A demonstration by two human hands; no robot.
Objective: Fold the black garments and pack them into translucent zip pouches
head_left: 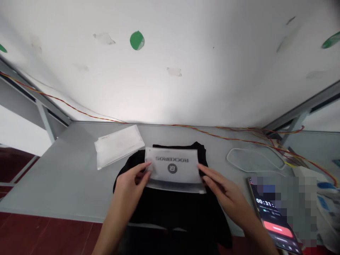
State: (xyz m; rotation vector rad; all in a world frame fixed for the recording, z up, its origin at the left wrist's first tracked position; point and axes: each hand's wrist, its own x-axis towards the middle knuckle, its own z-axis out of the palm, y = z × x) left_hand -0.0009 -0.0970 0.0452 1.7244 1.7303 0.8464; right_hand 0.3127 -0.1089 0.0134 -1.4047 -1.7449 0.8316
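Observation:
A translucent white zip bag (162, 173) with "ROCKBROS" printed upside down is held up between both hands, its slider edge toward me. My left hand (130, 186) pinches the bag's left edge between thumb and fingers. At the right edge, my right hand (225, 191) grips the same bag with thumb and fingertips. Beneath it a black garment (180, 212) is spread over the table and hangs past the front edge. The bag hides part of the cloth. What the bag contains, if anything, I cannot make out.
Flat white packets (119, 145) lie at the back left of the grey table (66, 177). To the right are a phone (273, 216) showing a timer, a white cable (231, 159) and plastic-wrapped items (329, 209). Red and yellow wires (212, 134) run along the wall.

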